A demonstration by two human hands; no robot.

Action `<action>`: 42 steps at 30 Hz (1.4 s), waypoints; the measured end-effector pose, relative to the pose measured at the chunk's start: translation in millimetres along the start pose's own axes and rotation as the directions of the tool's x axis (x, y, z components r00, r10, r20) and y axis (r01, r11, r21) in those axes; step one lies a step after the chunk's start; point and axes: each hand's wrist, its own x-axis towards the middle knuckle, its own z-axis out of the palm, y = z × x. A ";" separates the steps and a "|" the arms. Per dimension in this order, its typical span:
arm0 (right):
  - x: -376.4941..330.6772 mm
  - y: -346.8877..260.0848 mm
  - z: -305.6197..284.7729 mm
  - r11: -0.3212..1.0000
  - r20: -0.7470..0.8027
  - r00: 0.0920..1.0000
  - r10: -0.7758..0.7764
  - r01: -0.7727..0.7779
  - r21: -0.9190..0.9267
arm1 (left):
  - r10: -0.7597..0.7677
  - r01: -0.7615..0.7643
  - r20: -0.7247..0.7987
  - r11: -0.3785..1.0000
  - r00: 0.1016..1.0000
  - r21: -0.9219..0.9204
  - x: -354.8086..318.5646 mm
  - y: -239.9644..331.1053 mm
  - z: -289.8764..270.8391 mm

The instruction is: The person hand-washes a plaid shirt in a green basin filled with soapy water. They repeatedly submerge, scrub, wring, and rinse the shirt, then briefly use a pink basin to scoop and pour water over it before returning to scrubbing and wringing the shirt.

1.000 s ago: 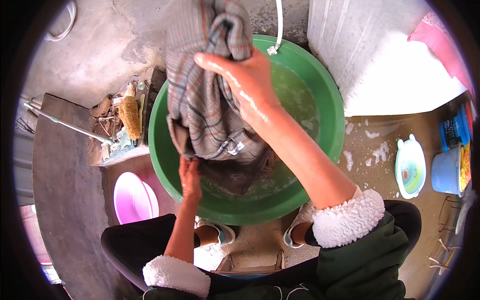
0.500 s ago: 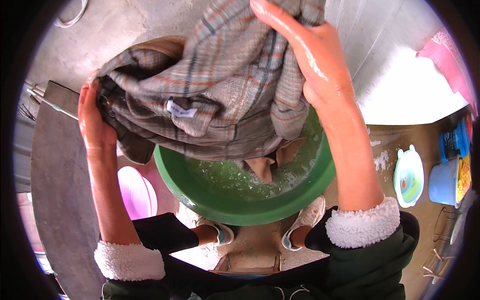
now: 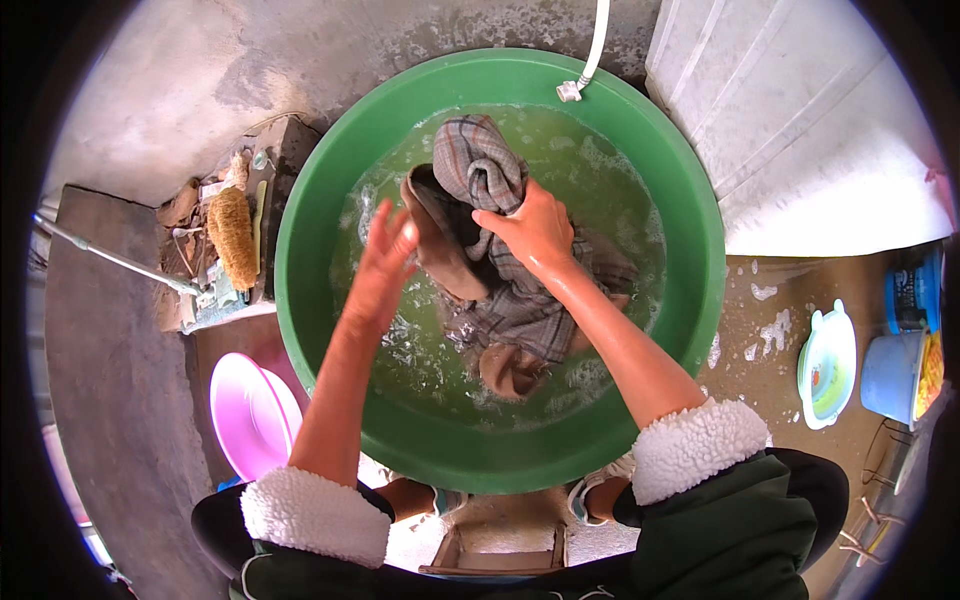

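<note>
With fingers [image 3: 492,220] of the bare right hand [image 3: 542,232] curled tight around a bunched fold, gripping a grey-and-brown plaid cloth garment [image 3: 535,315] near its upper part. Lying in the middle of a wide, round, green plastic basin [image 3: 298,255], partly sunk in cloudy, greenish, sudsy water [image 3: 610,205]. Bunched into a rounded knob on the far side of that grip, then spread loose toward the near side and the right. Stretched, lengthwise, roughly from far left to near right (too crumpled for a clean axis). On the other side, with the bare left hand [image 3: 378,268] blurred, fingers parted and loosely bent, holding nothing visible. Poised just beside the left edge of the garment's plain brown flap [image 3: 438,245]; cannot tell whether touching it. From those left fingers, placed directly to the right, with the flap coming first and the right-hand grip beyond. Nearest, then, to the right hand, in full contact with it, and apart from the left by a narrow gap at most. Showing also, over the far rim, a thin white flexible hose [image 3: 597,45], and, outside at near left, a round pink plastic bowl [image 3: 238,415].
</note>
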 end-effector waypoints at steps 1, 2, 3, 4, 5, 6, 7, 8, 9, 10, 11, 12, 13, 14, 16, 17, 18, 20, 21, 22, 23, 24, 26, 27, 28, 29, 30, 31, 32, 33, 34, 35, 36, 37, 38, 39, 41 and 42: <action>1.9 2.3 2.0 0.999 -0.001 1.000 0.013 -0.013 -0.033 | 0.004 -0.012 0.053 0.988 0.999 0.155 -2.6 -18.9 -4.3; 4.3 3.7 2.9 0.999 0.005 1.000 -0.010 0.010 0.032 | 0.017 -0.052 0.121 0.956 0.992 0.290 -5.0 -39.1 -8.3; 6.7 4.7 3.7 0.995 0.018 0.999 -0.026 0.024 0.092 | 0.020 -0.050 0.121 0.966 0.992 0.253 -7.1 -60.7 -10.8; 8.3 4.6 4.3 0.988 0.033 0.999 -0.043 0.037 0.152 | 0.022 -0.019 -0.005 0.954 1.000 0.299 -6.8 -80.3 -15.2; 9.9 4.3 4.3 0.981 0.043 0.994 -0.095 0.087 0.172 | 0.029 -0.019 -0.037 0.965 0.999 0.263 -9.3 -97.2 -21.0; 10.0 3.3 5.5 0.971 0.071 0.995 -0.069 0.051 0.233 | -0.028 0.052 -0.107 0.973 0.994 0.226 -10.3 -111.8 -24.6; 10.6 1.7 6.3 0.955 0.099 0.993 -0.069 0.037 0.293 | 0.031 -0.012 -0.066 0.963 0.997 0.271 -11.6 -125.7 -22.5; 9.6 -0.7 7.7 0.936 0.099 0.991 -0.087 0.047 0.348 | -0.023 0.051 -0.094 0.949 0.995 0.311 -11.6 -133.5 -22.3; 8.2 -4.0 9.1 0.917 0.112 0.991 -0.076 0.025 0.398 | 0.067 -0.063 -0.015 0.985 0.998 0.162 -11.2 -141.2 -13.5; 5.9 -7.8 8.9 0.864 0.176 0.981 -0.078 -0.022 0.503 | 0.115 -0.116 0.018 0.976 0.993 0.186 -9.8 -142.9 -6.4; 2.8 -13.7 10.3 0.805 0.222 0.972 -0.071 -0.076 0.588 | 0.154 -0.154 0.012 0.974 0.988 0.165 -12.2 -140.0 0.0; 0.3 -20.4 9.3 0.755 0.263 0.964 -0.028 -0.152 0.638 | 0.115 -0.113 -0.003 0.981 0.993 0.156 -14.2 -135.0 8.4; -4.5 -28.4 7.5 0.701 0.267 0.962 -0.053 -0.154 0.696 | 0.207 -0.213 0.054 0.962 0.977 0.173 -16.2 -126.4 14.4; -9.8 -37.6 5.4 0.639 0.287 0.952 -0.105 -0.157 0.753 | 0.258 -0.262 0.065 0.963 0.964 0.067 -21.6 -119.7 24.7; -20.2 -57.6 -3.8 0.535 0.322 0.932 -0.165 -0.190 0.823 | 0.271 -0.281 0.091 0.950 0.958 0.135 -33.9 -104.8 33.9; -25.4 -67.1 -9.7 0.547 0.368 0.911 -0.187 -0.215 0.809 | 0.225 -0.229 0.044 0.949 0.973 0.218 -39.4 -99.1 33.1; -32.2 -77.1 -14.5 0.476 0.389 0.886 -0.253 -0.236 0.847 | 0.256 -0.255 0.025 0.967 0.966 -0.013 -46.9 -99.0 38.0; -49.4 -98.2 -16.8 0.445 0.412 0.852 -0.323 -0.247 0.861 | 0.213 -0.221 0.076 0.969 0.974 0.115 -52.8 -96.3 22.3; -58.8 -109.4 -15.1 0.536 0.426 0.854 -0.298 -0.219 0.815 | 0.185 -0.188 -0.052 0.979 0.981 -0.073 -66.0 -102.1 22.2; -67.9 -119.7 -12.2 0.575 0.402 0.853 -0.332 -0.155 0.803 | 0.256 -0.259 -0.049 0.963 0.966 -0.070 -78.6 -105.3 15.2; -77.4 -128.2 -10.2 0.664 0.447 0.839 -0.310 -0.146 0.734 | 0.288 -0.269 -0.007 0.901 0.958 0.341 -80.3 -109.4 7.9; -87.2 -137.3 -7.3 0.652 0.360 0.852 -0.381 -0.028 0.758 | 0.320 -0.255 0.036 0.677 0.947 0.691 -82.6 -113.2 1.3; -104.8 -153.4 -3.4 0.749 0.180 0.902 -0.392 0.199 0.632 | 0.320 -0.262 -0.177 0.921 0.931 0.287 -111.3 -114.5 -12.1; -112.1 -159.5 -3.1 0.739 0.166 0.915 -0.368 0.180 0.649 | 0.301 -0.270 -0.240 0.950 0.923 0.154 -120.7 -113.3 -16.6; -118.0 -164.3 -4.1 0.720 0.137 0.927 -0.350 0.173 0.672 | 0.292 -0.277 -0.281 0.956 0.914 0.093 -129.0 -110.3 -19.9; -122.6 -168.6 -5.0 0.719 0.136 0.934 -0.331 0.156 0.677 | 0.286 -0.289 -0.318 0.957 0.904 0.039 -134.7 -106.9 -21.0; -126.8 -171.6 -7.2 0.726 0.163 0.933 -0.322 0.133 0.675 | 0.280 -0.299 -0.352 0.954 0.893 0.001 -140.4 -101.9 -21.7; -131.4 -174.8 -8.6 0.712 0.145 0.937 -0.318 0.135 0.689 | 0.280 -0.313 -0.380 0.949 0.882 -0.027 -145.5 -95.7 -21.0; -135.3 -177.8 -10.0 0.690 0.130 0.936 -0.326 0.141 0.710 | 0.281 -0.329 -0.404 0.943 0.871 -0.054 -149.3 -88.6 -19.6; -139.5 -180.8 -11.1 0.677 0.151 0.925 -0.348 0.136 0.724 | 0.265 -0.308 -0.467 0.951 0.844 -0.015 -153.9 -80.5 -18.7; -143.5 -184.7 -11.2 0.680 0.150 0.925 -0.349 0.140 0.720 | 0.283 -0.353 -0.435 0.932 0.855 -0.088 -156.6 -70.1 -18.9; -147.5 -189.0 -12.6 0.680 0.164 0.916 -0.366 0.143 0.719 | 0.282 -0.363 -0.444 0.926 0.850 -0.107 -158.8 -59.6 -18.2; -151.1 -193.4 -13.2 0.690 0.180 0.908 -0.379 0.148 0.708 | 0.283 -0.374 -0.448 0.919 0.848 -0.126 -160.9 -48.0 -18.4; -152.9 -199.3 -16.0 0.721 0.178 0.899 -0.400 0.189 0.667 | 0.280 -0.375 -0.447 0.917 0.850 -0.138 -163.1 -36.2 -17.4; -152.5 -204.6 -20.8 0.691 0.097 0.873 -0.479 0.306 0.655 | 0.283 -0.384 -0.444 0.910 0.850 -0.154 -163.0 -22.7 -17.3; -147.3 -208.7 -26.9 0.682 0.028 0.844 -0.535 0.412 0.605 | 0.280 -0.383 -0.433 0.908 0.857 -0.171 -164.1 -9.9 -15.4; -131.2 -205.9 -45.9 0.732 0.321 0.706 -0.632 0.408 0.545 | 0.274 -0.376 -0.410 0.906 0.870 -0.192 -163.7 15.3 -10.3; -111.4 -191.1 -62.1 0.781 0.586 0.544 -0.601 0.243 0.575 | 0.247 -0.362 -0.420 0.906 0.873 -0.218 -163.1 27.6 -7.3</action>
